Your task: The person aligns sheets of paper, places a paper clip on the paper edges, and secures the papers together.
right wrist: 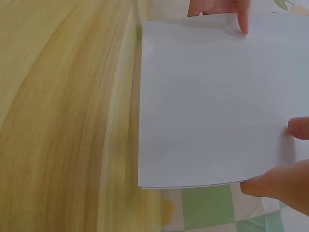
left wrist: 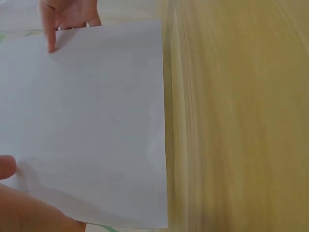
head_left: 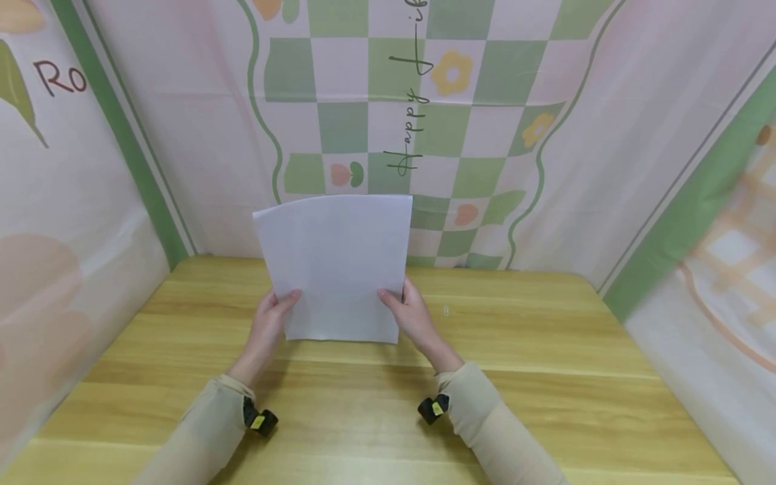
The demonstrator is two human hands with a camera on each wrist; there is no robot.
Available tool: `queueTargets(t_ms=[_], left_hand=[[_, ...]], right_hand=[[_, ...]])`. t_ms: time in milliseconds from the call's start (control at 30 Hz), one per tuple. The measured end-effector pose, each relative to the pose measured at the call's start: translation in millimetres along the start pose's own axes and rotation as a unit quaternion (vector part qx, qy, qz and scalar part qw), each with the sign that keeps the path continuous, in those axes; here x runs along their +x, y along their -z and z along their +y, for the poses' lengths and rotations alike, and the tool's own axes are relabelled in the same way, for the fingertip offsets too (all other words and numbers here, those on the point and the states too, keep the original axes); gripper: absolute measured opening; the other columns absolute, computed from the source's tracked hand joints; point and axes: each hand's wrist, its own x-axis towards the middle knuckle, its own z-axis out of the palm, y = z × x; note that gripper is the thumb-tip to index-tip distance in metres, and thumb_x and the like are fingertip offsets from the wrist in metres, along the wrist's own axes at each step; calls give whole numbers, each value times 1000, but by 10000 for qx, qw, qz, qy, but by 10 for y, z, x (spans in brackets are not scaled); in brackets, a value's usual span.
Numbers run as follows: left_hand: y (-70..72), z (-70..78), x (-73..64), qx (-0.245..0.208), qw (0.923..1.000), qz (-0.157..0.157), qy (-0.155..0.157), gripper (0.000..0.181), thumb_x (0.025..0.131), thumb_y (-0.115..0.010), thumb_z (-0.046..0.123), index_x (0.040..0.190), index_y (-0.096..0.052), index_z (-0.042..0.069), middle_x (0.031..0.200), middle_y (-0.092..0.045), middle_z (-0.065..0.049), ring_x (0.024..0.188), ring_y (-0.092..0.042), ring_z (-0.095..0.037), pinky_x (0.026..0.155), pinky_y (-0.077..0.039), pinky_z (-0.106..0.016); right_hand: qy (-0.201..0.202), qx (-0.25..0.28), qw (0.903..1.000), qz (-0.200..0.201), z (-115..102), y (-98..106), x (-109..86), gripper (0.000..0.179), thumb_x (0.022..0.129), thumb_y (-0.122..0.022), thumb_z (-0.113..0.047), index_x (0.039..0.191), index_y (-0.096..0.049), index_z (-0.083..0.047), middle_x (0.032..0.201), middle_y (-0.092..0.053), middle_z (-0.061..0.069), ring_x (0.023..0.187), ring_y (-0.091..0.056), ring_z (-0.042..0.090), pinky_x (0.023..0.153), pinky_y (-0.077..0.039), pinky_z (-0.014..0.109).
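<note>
White paper sheets (head_left: pixel 339 263) stand raised over the table, tilted up toward the head camera. In the right wrist view a doubled lower edge shows on the sheets (right wrist: pixel 212 106), so there is more than one; how many I cannot tell. My left hand (head_left: pixel 267 330) pinches the left side, thumb on the front and the other fingers behind. On the opposite side my right hand (head_left: pixel 417 320) pinches the edge the same way. The fingers behind the paper are mostly hidden. A small paper clip (head_left: pixel 446 310) lies on the table just right of my right hand.
The wooden table (head_left: pixel 339 417) reaches back to a printed curtain (head_left: pixel 339 128) with green checks and flowers. More fabric hangs at the left (head_left: pixel 91 188) and right (head_left: pixel 685 222) sides. A small black camera sits at each wrist.
</note>
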Motion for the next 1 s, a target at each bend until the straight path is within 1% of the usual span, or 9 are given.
queueTargets(t_ms=[100,233,333,467,633,733,900,1000], left_hand=[[-1,-1,1,7,10000,-25,-14,44,96,-51,15,136,-42,-1,125,-54,-2,110,-49,-7,109,-29,-36],[16,-17,14,35,9998,-162,-50,46,96,-51,14,138,-40,0,136,-48,-9,116,-46,-10,111,-28,-36],[44,-37,27,73,9996,-268,-87,47,97,-50,12,140,-38,0,142,-42,-14,121,-43,-14,112,-27,-37],[82,-60,37,208,9989,-396,-161,48,98,-48,12,142,-35,2,145,-40,-13,128,-40,-20,114,-25,-39],[124,-105,52,422,9974,-516,-258,52,97,-49,12,145,-31,3,150,-35,-12,136,-35,-26,116,-22,-42],[143,-123,58,570,9970,-479,-219,51,97,-49,10,144,-32,0,149,-36,-16,134,-36,-29,115,-24,-44],[162,-128,53,931,9949,-382,-116,46,96,-47,6,140,-36,-5,141,-43,-24,126,-43,-32,110,-31,-44],[169,-134,49,1162,9924,-396,-129,45,97,-46,5,139,-37,-7,139,-45,-27,125,-45,-34,108,-33,-45]], right_hand=[[1,26,10000,15,6,7,-8,46,95,-55,-10,139,-39,-6,140,-46,16,129,-44,31,108,-34,49],[-44,-23,10000,36,46,33,-10,52,95,-57,-13,143,-36,-8,141,-45,16,129,-43,31,107,-36,48],[-92,-70,9999,-24,73,61,-10,56,95,-57,-15,145,-33,-9,143,-44,17,129,-44,33,107,-37,49],[-169,-75,9997,-172,89,99,-14,56,96,-56,-15,146,-31,-8,142,-44,19,128,-45,34,107,-37,49],[-174,-154,9992,-328,99,120,-12,55,95,-55,-10,145,-32,-6,139,-47,22,126,-48,35,105,-39,48],[-203,-241,9990,-330,119,123,-8,53,94,-55,-6,143,-36,-4,135,-50,23,122,-51,36,103,-42,47],[-265,-501,9980,-282,167,130,-6,45,93,-55,-1,136,-42,4,129,-54,26,118,-54,36,101,-44,45],[-333,-565,9974,-293,190,136,-4,43,93,-54,1,134,-44,6,126,-55,28,115,-55,37,99,-45,45]])
